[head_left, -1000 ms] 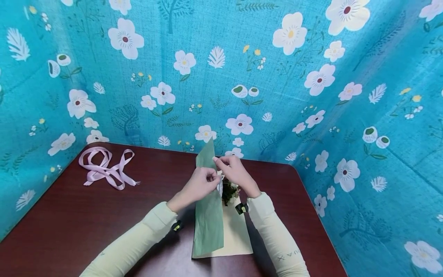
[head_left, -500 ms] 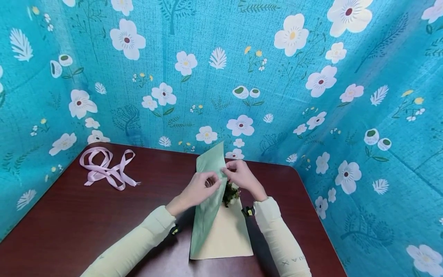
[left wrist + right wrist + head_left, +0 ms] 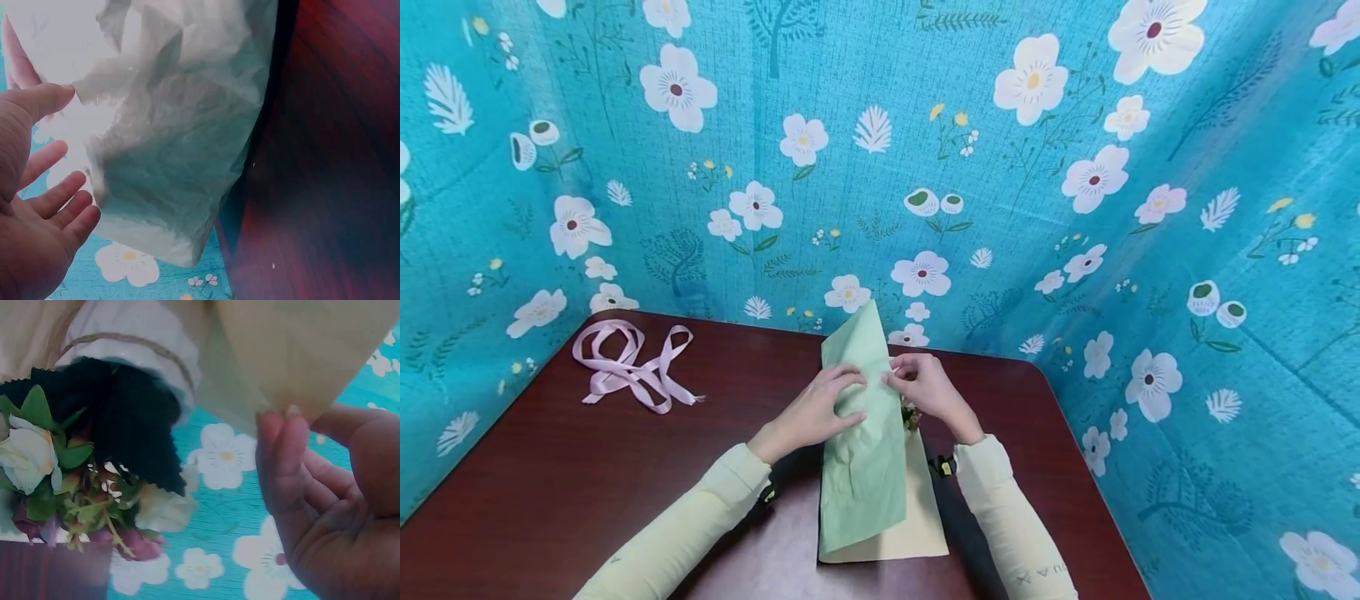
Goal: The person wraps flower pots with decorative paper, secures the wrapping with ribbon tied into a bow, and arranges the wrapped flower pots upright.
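A sheet of wrapping paper (image 3: 865, 479), green on one face and cream on the other, is folded over from the left. My right hand (image 3: 928, 387) pinches its raised edge between thumb and index finger. With fingers spread, my left hand (image 3: 812, 408) lies against the green face; its fingertips (image 3: 75, 181) are uncurled in the left wrist view. Beneath the fold is a bunch of flowers (image 3: 912, 415), mostly hidden from the head view. The right wrist view shows its cream rose (image 3: 28, 456), dark leaves (image 3: 137, 425) and a white crinkled wrap (image 3: 137, 322) tied with twine.
A loose pink ribbon (image 3: 617, 367) lies at the far left of the dark red-brown table (image 3: 550, 483). Blue flower-printed cloth (image 3: 850, 233) hangs behind the table and along its sides. The paper's cream face (image 3: 921, 533) shows at the lower right.
The green flap has come further right and covers more of the flowers. My left hand has opened from a pinch near the edge and moved back left. My right hand keeps its pinch.
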`<state>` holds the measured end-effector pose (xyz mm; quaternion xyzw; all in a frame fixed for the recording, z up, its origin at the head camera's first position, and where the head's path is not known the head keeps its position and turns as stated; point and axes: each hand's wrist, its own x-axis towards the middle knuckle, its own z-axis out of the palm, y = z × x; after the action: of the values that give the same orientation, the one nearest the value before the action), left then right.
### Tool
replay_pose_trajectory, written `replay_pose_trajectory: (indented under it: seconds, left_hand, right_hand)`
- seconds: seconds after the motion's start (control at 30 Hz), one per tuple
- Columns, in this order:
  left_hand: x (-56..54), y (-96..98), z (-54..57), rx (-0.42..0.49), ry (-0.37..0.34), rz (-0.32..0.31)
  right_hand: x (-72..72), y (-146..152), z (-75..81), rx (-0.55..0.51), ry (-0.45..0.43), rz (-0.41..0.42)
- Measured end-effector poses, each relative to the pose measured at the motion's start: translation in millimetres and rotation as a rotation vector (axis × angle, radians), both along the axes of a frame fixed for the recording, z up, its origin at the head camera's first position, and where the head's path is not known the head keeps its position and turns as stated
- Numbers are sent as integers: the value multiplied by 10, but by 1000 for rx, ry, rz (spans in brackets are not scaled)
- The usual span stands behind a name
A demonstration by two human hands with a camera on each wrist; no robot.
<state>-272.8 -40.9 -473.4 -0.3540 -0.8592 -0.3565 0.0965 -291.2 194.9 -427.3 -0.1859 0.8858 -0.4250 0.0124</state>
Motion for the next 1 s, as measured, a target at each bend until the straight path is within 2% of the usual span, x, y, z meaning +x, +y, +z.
replay_pose_trajectory:
  seconds: [0.23,0.47,0.63,1.0]
  left_hand:
    - [-13,30,-73,-78,-35,-17]
    - [-45,51,-98,-123,-14,-23]
    - [-52,53,-95,-149,-10,-38]
    - [-80,69,-137,-260,51,-56]
  right_hand:
    - [307,79,41,98,-138,43]
    - [499,133,-50,165,-156,86]
    - [550,159,-116,183,-174,74]
    - [563,225,-269,174,-218,40]
